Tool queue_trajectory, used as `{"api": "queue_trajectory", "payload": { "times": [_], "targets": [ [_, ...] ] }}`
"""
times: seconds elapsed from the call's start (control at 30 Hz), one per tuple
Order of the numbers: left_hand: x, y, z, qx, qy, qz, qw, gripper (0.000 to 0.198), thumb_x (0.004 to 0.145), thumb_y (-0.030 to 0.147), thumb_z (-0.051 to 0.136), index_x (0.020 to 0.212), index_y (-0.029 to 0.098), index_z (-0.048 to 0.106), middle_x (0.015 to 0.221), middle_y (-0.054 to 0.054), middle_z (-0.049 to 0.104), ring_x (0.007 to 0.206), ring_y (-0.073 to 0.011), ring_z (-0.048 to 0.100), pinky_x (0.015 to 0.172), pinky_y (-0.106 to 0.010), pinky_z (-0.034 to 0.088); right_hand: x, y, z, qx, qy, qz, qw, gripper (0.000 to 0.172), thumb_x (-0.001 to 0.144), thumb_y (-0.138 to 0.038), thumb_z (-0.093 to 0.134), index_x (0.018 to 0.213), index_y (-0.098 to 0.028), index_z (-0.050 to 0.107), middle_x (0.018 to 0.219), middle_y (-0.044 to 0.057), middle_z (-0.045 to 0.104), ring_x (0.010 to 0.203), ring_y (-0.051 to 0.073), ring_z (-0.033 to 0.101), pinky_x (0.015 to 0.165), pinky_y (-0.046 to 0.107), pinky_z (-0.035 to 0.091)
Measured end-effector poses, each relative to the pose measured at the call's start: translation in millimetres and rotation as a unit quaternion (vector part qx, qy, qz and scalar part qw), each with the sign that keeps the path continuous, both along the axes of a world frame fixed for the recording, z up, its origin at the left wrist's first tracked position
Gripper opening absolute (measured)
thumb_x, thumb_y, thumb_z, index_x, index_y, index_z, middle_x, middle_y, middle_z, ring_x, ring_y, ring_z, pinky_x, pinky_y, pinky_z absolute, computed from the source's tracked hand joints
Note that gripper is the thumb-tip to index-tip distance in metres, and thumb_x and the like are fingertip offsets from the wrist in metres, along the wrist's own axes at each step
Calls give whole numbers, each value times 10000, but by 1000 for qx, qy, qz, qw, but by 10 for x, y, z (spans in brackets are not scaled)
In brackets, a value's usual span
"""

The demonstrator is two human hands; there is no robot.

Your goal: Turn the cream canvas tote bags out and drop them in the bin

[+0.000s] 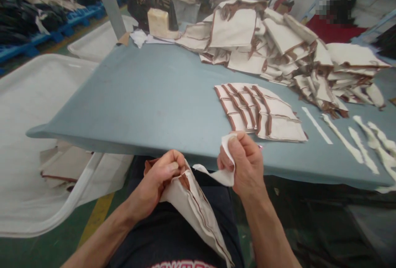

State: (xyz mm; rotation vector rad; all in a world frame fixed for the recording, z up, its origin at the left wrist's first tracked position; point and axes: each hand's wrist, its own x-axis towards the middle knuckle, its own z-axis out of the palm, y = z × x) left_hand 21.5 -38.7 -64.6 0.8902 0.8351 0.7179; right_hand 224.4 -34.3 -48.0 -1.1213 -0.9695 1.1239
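My left hand [163, 177] is closed on the top of a cream fabric piece with brown edging [196, 214], which hangs down over my lap. Just to its right, my right hand [243, 163] grips a white fabric strip [224, 176], whose loose end points toward the left hand. Beyond my right hand, a row of overlapping cream pieces with brown trim [260, 111] lies on the blue-green tabletop [148, 95]. Several white strips [340, 136] are spread at the right of the table.
A large heap of cream and brown pieces [235, 29] covers the table's back right. A yellowish block [158, 22] stands at the back edge beside a post [108, 4]. White bins [40, 90] flank the left side. A person in red [337, 29] is at the back right.
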Motion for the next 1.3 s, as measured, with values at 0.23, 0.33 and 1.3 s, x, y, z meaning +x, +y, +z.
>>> {"api": "queue_trajectory", "payload": {
  "times": [0.23,0.33,1.3],
  "targets": [
    [-98,-48,-145,136,64,-62,987,331,999,393,451,751,196,548,853,-45,623,810,-202,553,713,-297,462,-50,-391,-131,-130,-85,133,979,485,923,-643,706,793,-191,586,588,-69,434,498,76,326,450,208,248],
    [-114,-74,-100,133,116,-112,978,187,883,363,580,809,192,565,825,-5,590,740,-169,517,654,-264,424,-172,-572,-250,-167,-48,166,971,480,938,-644,683,818,-189,586,618,-59,453,522,80,340,474,210,265],
    [-366,176,193,177,138,-126,966,246,1017,333,605,1024,210,818,970,-6,757,851,-168,636,746,-219,464,-280,-332,16,-116,-118,188,968,343,956,-516,672,851,-202,580,597,-79,462,508,78,347,458,207,255]
  ]
}}
